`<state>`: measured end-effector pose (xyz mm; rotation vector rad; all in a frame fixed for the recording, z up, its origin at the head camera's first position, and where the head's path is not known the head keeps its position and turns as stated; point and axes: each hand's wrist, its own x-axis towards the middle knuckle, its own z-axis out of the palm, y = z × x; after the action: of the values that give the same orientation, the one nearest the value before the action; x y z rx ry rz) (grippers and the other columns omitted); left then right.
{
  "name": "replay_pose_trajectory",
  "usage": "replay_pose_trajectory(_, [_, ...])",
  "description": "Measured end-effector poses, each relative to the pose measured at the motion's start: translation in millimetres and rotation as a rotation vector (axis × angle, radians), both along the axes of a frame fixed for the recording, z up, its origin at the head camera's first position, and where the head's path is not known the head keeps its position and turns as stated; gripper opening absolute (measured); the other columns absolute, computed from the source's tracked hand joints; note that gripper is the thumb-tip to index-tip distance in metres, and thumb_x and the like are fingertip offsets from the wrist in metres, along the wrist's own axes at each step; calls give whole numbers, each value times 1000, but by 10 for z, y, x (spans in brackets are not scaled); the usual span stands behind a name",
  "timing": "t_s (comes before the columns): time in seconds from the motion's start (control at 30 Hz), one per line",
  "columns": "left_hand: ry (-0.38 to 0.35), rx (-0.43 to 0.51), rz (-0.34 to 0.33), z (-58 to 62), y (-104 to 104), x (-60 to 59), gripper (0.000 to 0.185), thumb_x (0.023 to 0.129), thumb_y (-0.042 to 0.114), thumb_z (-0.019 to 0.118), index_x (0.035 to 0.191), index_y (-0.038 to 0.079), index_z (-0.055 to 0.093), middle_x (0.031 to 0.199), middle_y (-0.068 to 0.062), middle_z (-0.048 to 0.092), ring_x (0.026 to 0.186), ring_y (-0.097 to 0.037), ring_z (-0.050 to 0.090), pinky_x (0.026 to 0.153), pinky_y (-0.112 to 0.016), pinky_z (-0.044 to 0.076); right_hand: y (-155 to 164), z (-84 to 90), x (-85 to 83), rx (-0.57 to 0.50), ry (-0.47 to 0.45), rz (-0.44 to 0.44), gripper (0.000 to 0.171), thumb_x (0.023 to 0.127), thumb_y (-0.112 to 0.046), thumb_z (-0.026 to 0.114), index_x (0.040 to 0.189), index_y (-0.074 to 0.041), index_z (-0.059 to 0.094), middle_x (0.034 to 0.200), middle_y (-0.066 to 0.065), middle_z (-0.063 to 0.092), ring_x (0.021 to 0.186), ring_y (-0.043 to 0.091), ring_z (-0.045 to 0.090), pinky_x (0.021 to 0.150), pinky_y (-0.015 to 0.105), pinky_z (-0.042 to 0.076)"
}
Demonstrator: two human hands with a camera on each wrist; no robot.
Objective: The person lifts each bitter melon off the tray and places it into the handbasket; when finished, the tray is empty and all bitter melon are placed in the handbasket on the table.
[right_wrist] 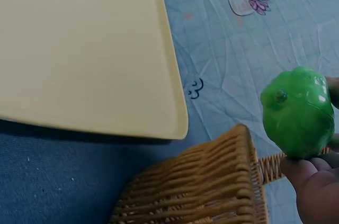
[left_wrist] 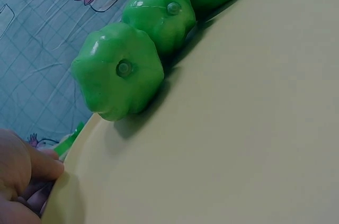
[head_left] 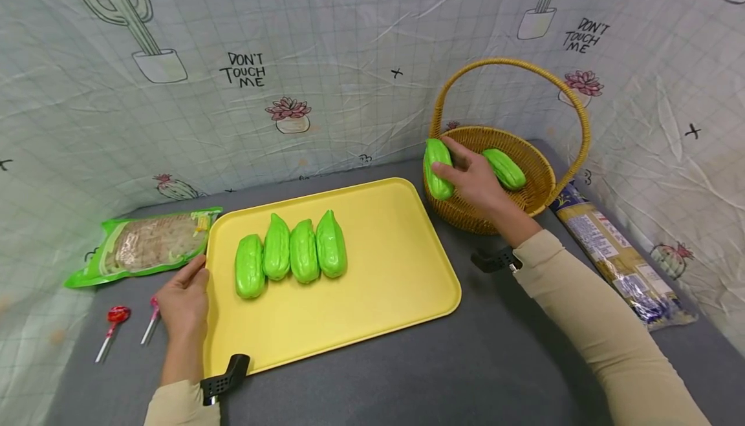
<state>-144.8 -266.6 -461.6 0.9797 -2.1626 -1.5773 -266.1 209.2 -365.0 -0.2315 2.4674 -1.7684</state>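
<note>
My right hand [head_left: 474, 177] grips a bright green ribbed bitter melon [head_left: 438, 170], glossy like plastic, over the left rim of a wicker basket [head_left: 538, 161]. In the right wrist view, the thumb and fingers hold the bitter melon [right_wrist: 297, 112] from the side, its stem nub facing the camera. Another bitter melon [head_left: 504, 169] lies inside the basket. My left hand [head_left: 185, 297] holds the left edge of a yellow tray [head_left: 384, 271], fingertips at the rim in the left wrist view. Several bitter melons [head_left: 304, 251] lie side by side on the tray's left half.
Left of the tray lie a green-edged food packet [head_left: 154, 243], a red lollipop [head_left: 118, 315] and a pink lollipop [head_left: 152, 319], partly behind my left hand. A long gold-and-blue packet [head_left: 617, 251] lies right of the basket. The basket's tall handle [head_left: 512, 62] arches upward. A printed cloth [head_left: 361, 57] hangs behind.
</note>
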Motion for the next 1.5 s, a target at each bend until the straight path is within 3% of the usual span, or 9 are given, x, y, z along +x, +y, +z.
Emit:
replay_pose_trajectory(0.2, [12,6,4,1,-4,-1,38,103,16,59,140,11,63,145,-10,60,125,1,58,108,-16,46,93,-5,-63,23,-11,-59,72,105,-31,58,164,-25,19,171,6,21,155,28,27,121,50,37])
replay_pose_trajectory(0.37, [-1,-11,2,-2,-4,-7,38,103,16,59,141,12,63,145,-9,61,125,0,58,100,-8,46,149,-39,-127,50,-55,-80,73,105,-33,58,165,-26,18,173,3,14,158,28,19,124,50,32])
replay_pose_trajectory(0.7, [-14,-23,-1,1,9,-15,38,104,17,58,142,13,62,146,-10,59,130,-4,57,109,-18,47,217,-156,-242,134,-98,-93,72,105,-31,58,165,-21,19,172,5,16,158,31,18,125,51,29])
replay_pose_trajectory(1.2, [-9,-14,-1,-12,6,-10,38,104,17,57,142,13,62,148,-10,58,134,-7,54,113,-24,45,272,-299,-403,280,-128,-34,72,106,-33,57,165,-15,19,172,12,16,158,36,16,125,55,27])
replay_pose_trajectory(1.5, [7,2,5,-37,-6,-11,38,103,17,59,141,13,63,146,-7,60,131,-4,55,107,-13,46,298,-347,-439,347,-152,12,72,107,-31,54,165,-12,16,172,17,14,157,40,14,125,59,26])
